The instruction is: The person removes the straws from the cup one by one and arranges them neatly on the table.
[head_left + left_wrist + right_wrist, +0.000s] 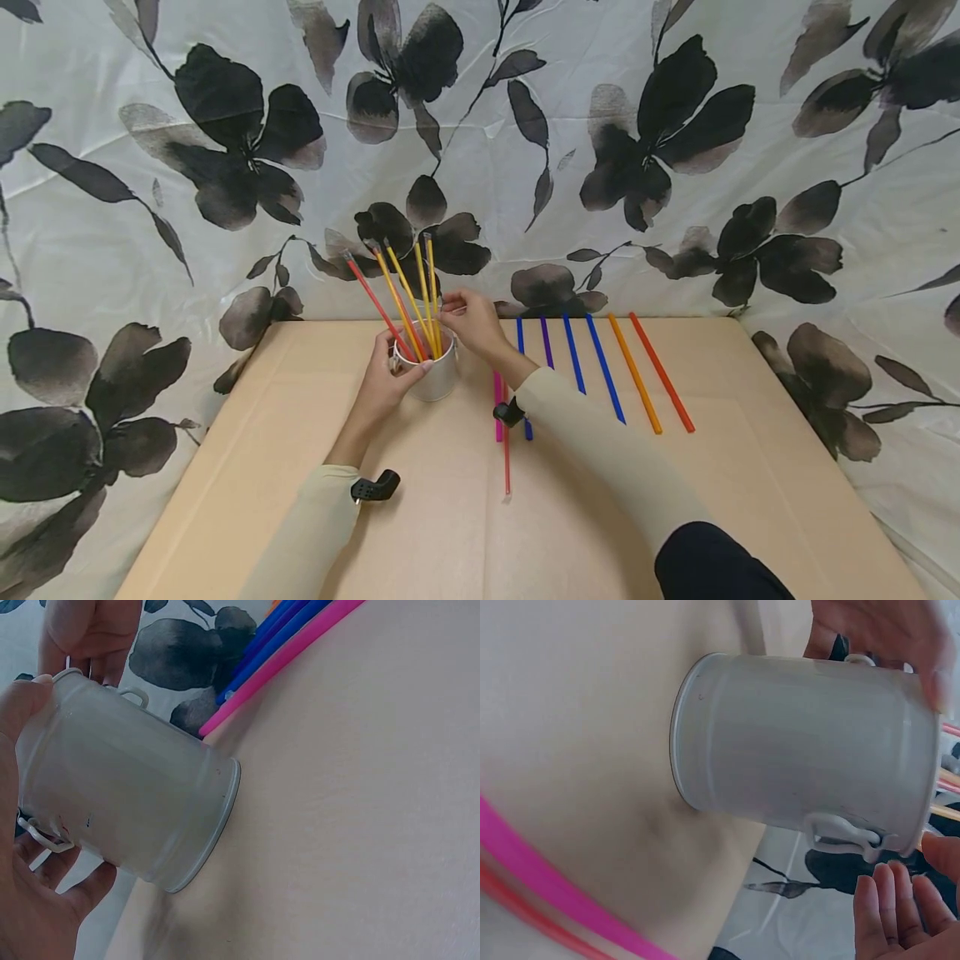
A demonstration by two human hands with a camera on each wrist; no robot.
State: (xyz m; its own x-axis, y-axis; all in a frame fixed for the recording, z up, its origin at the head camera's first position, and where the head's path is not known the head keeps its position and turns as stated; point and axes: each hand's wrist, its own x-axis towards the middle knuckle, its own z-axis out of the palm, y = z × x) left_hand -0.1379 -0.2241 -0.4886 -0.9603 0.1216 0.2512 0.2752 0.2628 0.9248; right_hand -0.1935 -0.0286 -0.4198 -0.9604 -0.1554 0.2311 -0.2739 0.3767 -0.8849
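1. Standing upright near the back of the table (675,517): white cup (432,377) bristling with yellow and red straws (408,300).
2. Steadying it, left hand (385,385) curling round its wall.
3. Pinching a yellow straw above the rim, right hand (471,323); judging loading midway.
4. Waiting flat just beside: loose straws (600,367), next needing release, then reaching.

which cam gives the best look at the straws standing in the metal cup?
Head view: all the straws in the cup show full length, one red, the rest yellow or orange, with the right hand at them and the left hand gripping the cup. Left wrist shows none of them; right wrist only blurred slivers at its edge.
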